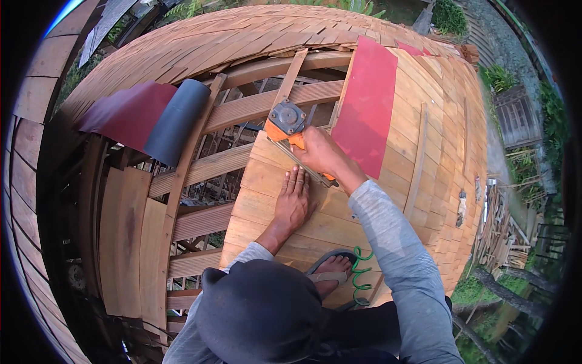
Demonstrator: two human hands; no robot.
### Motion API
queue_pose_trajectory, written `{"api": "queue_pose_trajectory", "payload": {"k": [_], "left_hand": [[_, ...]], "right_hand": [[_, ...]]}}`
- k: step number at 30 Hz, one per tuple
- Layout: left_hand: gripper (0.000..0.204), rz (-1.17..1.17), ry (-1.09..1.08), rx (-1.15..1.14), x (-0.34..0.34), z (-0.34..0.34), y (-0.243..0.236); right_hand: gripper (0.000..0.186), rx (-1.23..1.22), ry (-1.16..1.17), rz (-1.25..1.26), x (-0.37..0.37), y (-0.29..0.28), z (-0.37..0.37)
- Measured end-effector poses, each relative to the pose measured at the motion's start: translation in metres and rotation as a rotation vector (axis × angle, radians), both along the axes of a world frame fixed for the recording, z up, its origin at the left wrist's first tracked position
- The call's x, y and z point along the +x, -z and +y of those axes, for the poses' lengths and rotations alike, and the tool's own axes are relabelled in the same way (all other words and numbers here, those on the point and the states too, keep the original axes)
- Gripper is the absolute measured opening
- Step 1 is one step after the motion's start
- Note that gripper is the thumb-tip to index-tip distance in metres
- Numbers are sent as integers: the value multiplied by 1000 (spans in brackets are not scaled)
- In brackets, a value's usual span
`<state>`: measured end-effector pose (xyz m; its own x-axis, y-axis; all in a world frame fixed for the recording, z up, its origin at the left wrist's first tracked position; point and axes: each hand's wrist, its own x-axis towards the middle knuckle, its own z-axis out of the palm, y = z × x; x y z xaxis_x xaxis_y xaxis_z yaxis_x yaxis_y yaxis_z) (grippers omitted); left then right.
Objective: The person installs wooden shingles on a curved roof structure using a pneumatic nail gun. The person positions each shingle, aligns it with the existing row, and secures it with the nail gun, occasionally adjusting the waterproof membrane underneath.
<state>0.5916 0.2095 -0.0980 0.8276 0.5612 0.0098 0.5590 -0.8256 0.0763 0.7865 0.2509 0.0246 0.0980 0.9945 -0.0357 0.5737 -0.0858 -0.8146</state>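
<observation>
My right hand (319, 151) is closed around the orange grip of a pneumatic nail gun (287, 117) with a dark, square-capped head. The tool is over the upper edge of the wooden shingles, and its long magazine slants down to the right under my hand. I cannot see whether its nose touches the wood. Just below the magazine, my left hand (293, 201) lies flat with fingers stretched out on a pale wooden shingle (257, 176). A strip of red roofing underlayment (367, 106) runs up the roof to the right of the nail gun.
Open rafters and battens (224, 111) leave gaps on the left. A partly unrolled roll of underlayment (177, 124) lies across them. Loose boards (124, 242) rest at lower left. A coiled green hose (362, 274) is beside my sandalled foot (332, 273). Thin wooden strips (418, 161) lie on the right-hand shingles.
</observation>
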Motion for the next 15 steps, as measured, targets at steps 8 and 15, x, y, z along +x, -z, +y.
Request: {"api": "queue_pose_trajectory", "payload": {"k": [8, 15], "left_hand": [[63, -85, 30, -148, -22, -19, -28], [54, -178, -188, 118, -209, -63, -72]], "right_hand": [[39, 6, 33, -76, -10, 0, -13], [42, 124, -56, -56, -40, 8, -22]]}}
